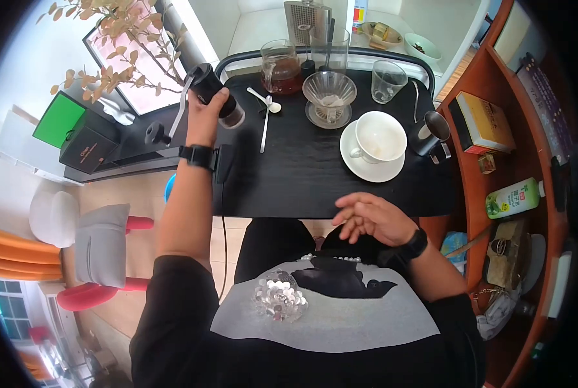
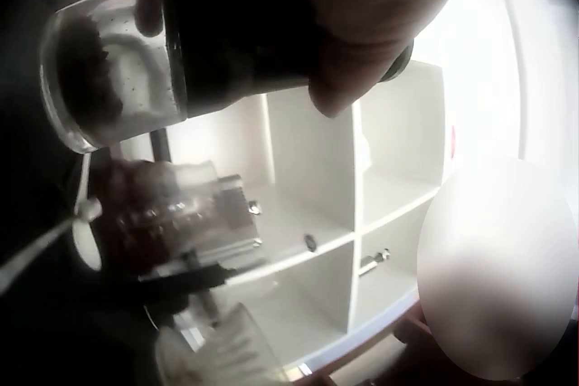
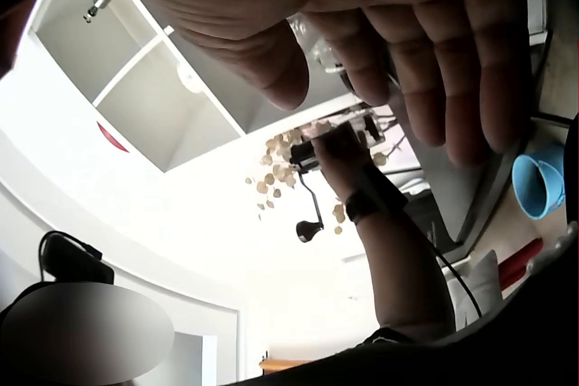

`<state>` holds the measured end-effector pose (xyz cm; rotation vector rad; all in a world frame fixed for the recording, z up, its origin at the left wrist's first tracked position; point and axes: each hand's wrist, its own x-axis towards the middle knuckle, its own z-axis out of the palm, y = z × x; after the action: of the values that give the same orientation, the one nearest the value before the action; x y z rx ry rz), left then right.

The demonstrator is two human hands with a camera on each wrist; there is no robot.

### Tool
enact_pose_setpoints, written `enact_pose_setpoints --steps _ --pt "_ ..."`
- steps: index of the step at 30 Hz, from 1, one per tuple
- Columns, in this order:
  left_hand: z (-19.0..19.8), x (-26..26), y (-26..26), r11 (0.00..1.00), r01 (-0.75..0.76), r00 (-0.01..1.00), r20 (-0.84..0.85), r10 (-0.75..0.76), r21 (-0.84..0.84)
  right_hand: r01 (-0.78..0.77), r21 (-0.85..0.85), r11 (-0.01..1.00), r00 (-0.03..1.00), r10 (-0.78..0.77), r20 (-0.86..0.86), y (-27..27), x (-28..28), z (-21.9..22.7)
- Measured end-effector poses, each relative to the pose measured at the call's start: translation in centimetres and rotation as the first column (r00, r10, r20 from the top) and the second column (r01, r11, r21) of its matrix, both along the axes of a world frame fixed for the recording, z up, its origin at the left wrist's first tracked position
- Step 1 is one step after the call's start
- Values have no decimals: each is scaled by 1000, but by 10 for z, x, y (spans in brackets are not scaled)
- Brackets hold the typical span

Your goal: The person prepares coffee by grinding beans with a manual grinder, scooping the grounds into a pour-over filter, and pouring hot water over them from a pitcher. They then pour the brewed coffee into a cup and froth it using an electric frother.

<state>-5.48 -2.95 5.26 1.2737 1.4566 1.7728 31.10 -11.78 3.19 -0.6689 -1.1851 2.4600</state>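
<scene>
A black hand coffee grinder point(image 1: 206, 83) is gripped by my left hand point(image 1: 205, 121) at the left end of the black table. Its crank points toward me, with the black knob point(image 1: 154, 133) beyond my wrist. Dark grounds show inside its clear bottom jar point(image 2: 136, 69) in the left wrist view. My right hand point(image 1: 381, 220) hovers at the table's front edge, palm turned inward, fingers loose and holding nothing. Just ahead of it sits a white cup point(image 1: 381, 139) on a white saucer point(image 1: 365, 169). The right wrist view shows that hand's spread fingers point(image 3: 434, 69).
At the back stand a glass server point(image 1: 281, 70) with brown liquid, a clear ribbed dripper point(image 1: 330, 90) and a glass point(image 1: 387, 83). A metal pitcher point(image 1: 430, 132) stands right of the cup. Two spoons point(image 1: 264, 129) lie mid-table. A wooden shelf point(image 1: 489, 174) borders the right side.
</scene>
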Motion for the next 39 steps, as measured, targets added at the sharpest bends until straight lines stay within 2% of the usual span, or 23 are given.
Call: enact_pose_setpoints --steps 5,7,10,11,14,15,17,18,20,23,24,25,26,27,28,30,34,39 --pt "-23 -16 44 1000 -27 997 78 26 15 208 21 978 975 -209 73 -11 46 -1" --pt "-31 -20 58 999 -44 999 23 45 -26 263 38 964 959 -266 99 -11 61 3" --pt "-35 -18 68 999 -32 999 -8 32 -5 436 145 888 877 -455 154 -7 77 15" --pt "-35 -16 70 1000 -21 999 -34 21 4 448 146 882 869 -468 159 -2 80 16" --pt "-31 -12 71 996 -58 996 -71 53 -73 617 466 634 618 -757 212 13 92 25" --pt "-29 -10 70 993 -80 992 -107 71 -83 628 556 544 540 -819 192 19 97 22" --pt "-45 -23 79 996 -60 992 -119 52 -66 604 721 339 382 -917 112 31 103 20" --pt "-47 -24 77 995 -54 985 -170 39 -84 601 725 336 371 -921 118 37 105 18" --pt "-56 -31 75 997 -18 987 -159 6 -74 478 865 151 189 -980 67 48 108 13" --pt "-60 -19 50 996 19 996 -87 -27 -83 489 851 190 171 -978 120 60 106 15" --pt "-57 -11 37 992 -42 999 -33 39 -118 486 852 194 170 -977 126 62 107 15" --pt "-54 -4 25 982 -105 994 19 110 -157 502 820 274 208 -959 193 65 108 14" --pt "-49 6 13 980 -111 993 21 116 -164 515 780 355 251 -933 259 68 109 13" --pt "-43 17 0 977 -131 983 102 150 -168 523 732 435 296 -899 323 70 109 11" --pt "-41 23 -9 973 -153 966 181 185 -174 518 729 448 305 -892 333 73 111 5" --pt "-51 27 -17 974 -157 967 176 185 -162 594 649 475 397 -875 277 77 116 -6" --pt "-77 19 -15 983 -141 969 189 161 -114 659 612 437 411 -891 192 75 116 -9" --pt "-75 19 -12 985 -145 959 231 164 -96 708 596 380 367 -918 149 57 123 -2"
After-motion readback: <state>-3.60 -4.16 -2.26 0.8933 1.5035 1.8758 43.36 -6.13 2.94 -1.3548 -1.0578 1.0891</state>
